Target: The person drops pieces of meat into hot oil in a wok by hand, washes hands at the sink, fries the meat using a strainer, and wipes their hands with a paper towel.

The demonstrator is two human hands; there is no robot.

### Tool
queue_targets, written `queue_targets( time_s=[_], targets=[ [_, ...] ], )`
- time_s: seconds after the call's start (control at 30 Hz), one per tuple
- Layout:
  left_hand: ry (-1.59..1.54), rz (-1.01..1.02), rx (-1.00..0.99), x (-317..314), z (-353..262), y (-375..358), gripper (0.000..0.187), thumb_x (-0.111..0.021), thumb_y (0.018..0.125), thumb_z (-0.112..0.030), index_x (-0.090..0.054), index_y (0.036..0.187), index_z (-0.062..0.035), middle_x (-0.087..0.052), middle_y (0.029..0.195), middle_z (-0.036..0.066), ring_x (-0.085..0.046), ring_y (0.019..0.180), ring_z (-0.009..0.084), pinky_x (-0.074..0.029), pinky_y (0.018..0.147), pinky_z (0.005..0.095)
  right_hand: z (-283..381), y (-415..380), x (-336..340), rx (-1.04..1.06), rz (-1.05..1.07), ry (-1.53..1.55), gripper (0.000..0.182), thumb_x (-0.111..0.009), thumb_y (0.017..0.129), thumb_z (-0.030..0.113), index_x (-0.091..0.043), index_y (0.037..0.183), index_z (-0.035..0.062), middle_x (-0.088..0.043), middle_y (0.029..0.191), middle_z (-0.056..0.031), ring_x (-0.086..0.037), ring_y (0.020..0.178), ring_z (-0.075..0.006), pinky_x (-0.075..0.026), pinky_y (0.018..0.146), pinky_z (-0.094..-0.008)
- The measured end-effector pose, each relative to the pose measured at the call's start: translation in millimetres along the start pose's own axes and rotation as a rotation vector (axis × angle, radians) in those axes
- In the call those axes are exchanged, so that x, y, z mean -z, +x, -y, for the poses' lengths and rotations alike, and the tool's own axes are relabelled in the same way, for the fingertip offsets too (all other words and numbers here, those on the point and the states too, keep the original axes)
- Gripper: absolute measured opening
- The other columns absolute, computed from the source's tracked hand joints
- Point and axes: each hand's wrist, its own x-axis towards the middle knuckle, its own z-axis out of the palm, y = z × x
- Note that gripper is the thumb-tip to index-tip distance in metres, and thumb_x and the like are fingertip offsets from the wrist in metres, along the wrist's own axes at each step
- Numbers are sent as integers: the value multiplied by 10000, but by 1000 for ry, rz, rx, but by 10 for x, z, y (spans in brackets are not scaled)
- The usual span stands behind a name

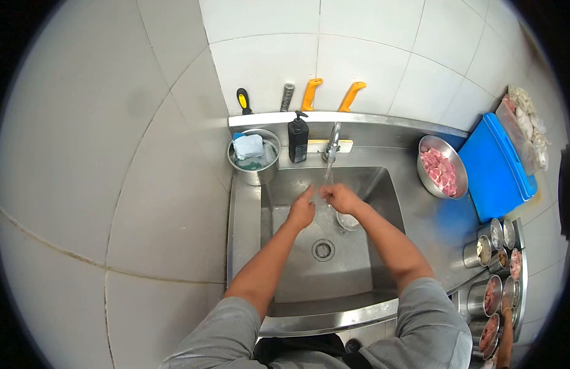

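Note:
Water runs from the tap [333, 142] into a steel sink [297, 270]. My left hand [302, 210] is over the basin, just left of the stream, with its fingers stretched toward the tap and nothing seen in it. Close by on the right, my right hand [341, 198] is at the stream with its fingers curled in; I see nothing between them. Below my right hand and partly hidden by that arm, a small round bowl [348, 222] sits in the sink. The drain [323, 249] lies nearer to me.
A black pump bottle [298, 140] and a steel pot [258, 177] with a light-blue sponge [248, 146] stand behind the sink. Several handles, including an orange one [352, 96], rise along the wall. To the right are a meat bowl [427, 175], a blue box [491, 163] and another person's arm [505, 338].

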Motion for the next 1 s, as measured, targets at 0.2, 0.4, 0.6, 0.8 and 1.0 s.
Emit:
queue_targets(
  time_s=[0.2,0.4,0.6,0.8,1.0],
  targets=[
    [393,-113,-352,-40,-214,-134,573,-470,831,-12,-317,1383,22,-569,1181,253,-561,1098,369,-446,925,411,110,62,-99,-534,157,1083,277,-556,861,31,-614,1131,47,-658,989,-68,-635,895,-146,-509,813,-300],
    [294,-62,247,199,-198,224,575,-595,828,-216,-422,1302,58,-606,1125,240,-582,1056,377,-466,888,422,403,-116,-151,243,-120,-44,432,-505,784,-40,-581,1189,90,-630,1105,-178,-641,940,-315,-515,834,-403],
    [389,73,165,243,-250,-124,706,-677,786,-364,-428,1310,38,-529,1249,234,-503,1173,360,-415,965,404,-43,440,473,-285,-26,-402,523,-533,760,25,-497,1279,86,-614,1114,-185,-584,1040,-362,-476,877,-442],
    [346,461,459,-91,797,-1194,799,-705,751,-418,-371,1375,-46,-376,1405,225,-292,1342,376,-265,1077,522,-483,618,386,-444,309,-647,561,-526,782,57,-405,1324,-27,-433,1355,-239,-458,1232,-345,-418,988,-412],
    [543,275,267,151,-293,-2296,700,-725,736,-360,-464,1326,-89,-278,1461,211,-330,1311,406,-251,1099,443,459,-422,247,-416,-41,-53,613,-609,803,206,-400,1329,-30,-396,1371,-239,-420,1265,-323,-397,1003,-408]
  ],
)
